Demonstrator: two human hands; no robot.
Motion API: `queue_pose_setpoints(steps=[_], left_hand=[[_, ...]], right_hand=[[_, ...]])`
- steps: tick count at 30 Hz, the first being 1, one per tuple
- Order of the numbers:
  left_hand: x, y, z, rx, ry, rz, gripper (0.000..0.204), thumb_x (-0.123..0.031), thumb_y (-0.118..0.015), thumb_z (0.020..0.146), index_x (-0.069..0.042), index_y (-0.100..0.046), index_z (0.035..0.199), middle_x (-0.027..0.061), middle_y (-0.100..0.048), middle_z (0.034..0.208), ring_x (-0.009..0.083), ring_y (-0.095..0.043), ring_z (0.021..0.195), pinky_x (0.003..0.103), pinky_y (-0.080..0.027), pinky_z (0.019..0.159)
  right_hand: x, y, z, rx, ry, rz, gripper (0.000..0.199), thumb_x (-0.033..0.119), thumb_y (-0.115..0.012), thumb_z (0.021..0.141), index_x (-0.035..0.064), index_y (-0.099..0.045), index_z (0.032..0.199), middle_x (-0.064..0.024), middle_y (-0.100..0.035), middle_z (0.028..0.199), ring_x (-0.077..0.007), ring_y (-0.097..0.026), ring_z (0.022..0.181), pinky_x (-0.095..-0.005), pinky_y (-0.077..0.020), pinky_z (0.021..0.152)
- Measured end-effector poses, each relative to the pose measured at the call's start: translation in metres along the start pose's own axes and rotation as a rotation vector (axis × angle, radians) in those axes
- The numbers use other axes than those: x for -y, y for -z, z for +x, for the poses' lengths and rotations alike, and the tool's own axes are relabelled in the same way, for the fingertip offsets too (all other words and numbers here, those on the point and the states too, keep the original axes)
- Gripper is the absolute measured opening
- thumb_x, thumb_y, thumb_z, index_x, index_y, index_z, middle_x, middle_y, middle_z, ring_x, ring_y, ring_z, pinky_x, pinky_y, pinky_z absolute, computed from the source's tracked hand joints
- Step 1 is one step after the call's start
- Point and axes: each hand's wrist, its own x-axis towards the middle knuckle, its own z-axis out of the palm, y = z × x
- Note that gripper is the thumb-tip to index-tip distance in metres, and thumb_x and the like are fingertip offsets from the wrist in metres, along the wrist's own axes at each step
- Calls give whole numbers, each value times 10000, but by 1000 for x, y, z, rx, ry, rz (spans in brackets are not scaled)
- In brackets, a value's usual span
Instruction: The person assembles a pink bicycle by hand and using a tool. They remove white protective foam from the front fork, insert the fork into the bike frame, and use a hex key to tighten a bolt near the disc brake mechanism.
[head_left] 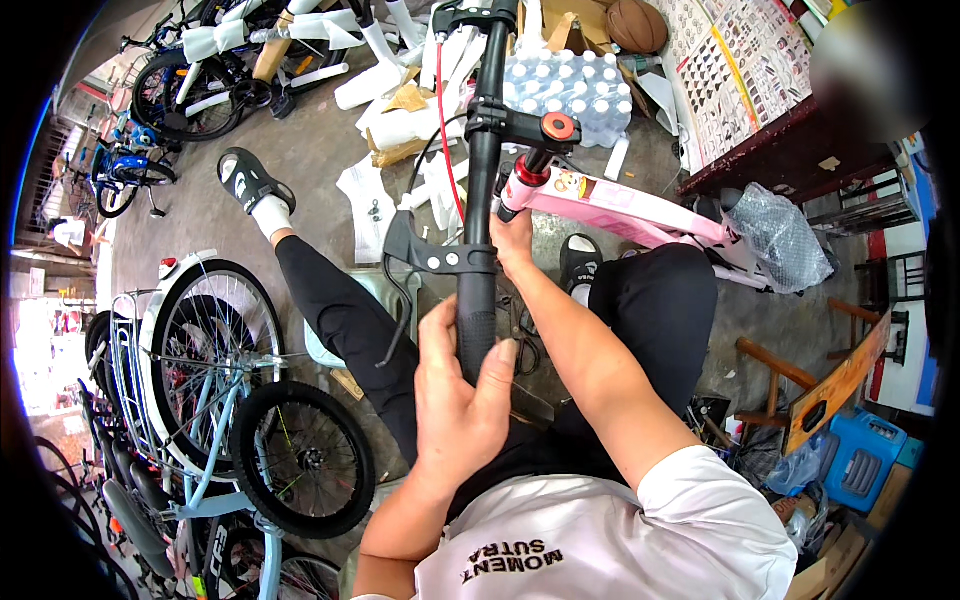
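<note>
A black bicycle handlebar [484,150] runs lengthwise before me, with a brake lever [400,290] and a red cable [447,140]. My left hand [462,405] is closed about the near end of the black rubber grip [477,335], thumb on its right side. Below the bar, my right hand [513,240] reaches to the lower front end of a pink bicycle frame [620,212]. Its fingers are curled and partly hidden behind the bar, so what they hold is unclear. A black stem [515,125] with an orange-red cap joins the bar to the frame above a red ring [532,170].
A light blue bicycle [215,390] and a loose black-tyred wheel [303,458] lie left. Ahead are wrapped bottles [570,90], white packing pieces [375,85] and a basketball [637,25]. Bubble wrap [780,240], a wooden stool [838,385] and a blue case [862,458] stand right.
</note>
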Motion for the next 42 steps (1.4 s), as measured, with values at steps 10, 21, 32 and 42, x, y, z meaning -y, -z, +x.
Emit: queue_pose_setpoints(steps=[10, 21, 32, 42], left_hand=[[-14, -1, 25, 7, 17, -131, 417, -136, -591, 978, 68, -402, 1290, 61, -553, 829, 56, -460, 524, 190, -373, 459], [-6, 9, 26, 0, -7, -184, 405, -146, -575, 976, 75, -432, 1285, 83, -574, 821, 71, -474, 550, 197, -377, 501], [-3, 14, 28, 22, 19, -176, 463, -175, -676, 906, 65, -473, 1246, 99, -643, 926, 111, -559, 826, 279, -464, 753], [-9, 6, 24, -16, 73, -356, 562, -188, -638, 934, 77, -418, 1377, 48, -578, 814, 65, -525, 644, 206, -402, 483]], right_hand=[[-5, 27, 27, 240, -35, -176, 553, 251, -729, 808, -25, -477, 1215, -144, -671, 930, -218, -662, 777, -350, -518, 724], [145, 37, -37, 53, 223, -93, 245, 148, -683, 875, 20, -557, 1041, -44, -555, 876, -160, -523, 802, -317, -457, 754], [245, 61, 58, 570, 386, -349, 457, 358, -808, 810, 21, -682, 1091, 3, -620, 870, -90, -552, 819, -249, -460, 761], [260, 56, 54, 508, 530, -725, 428, 363, -814, 784, 30, -693, 1025, -18, -590, 680, -99, -567, 643, -291, -469, 617]])
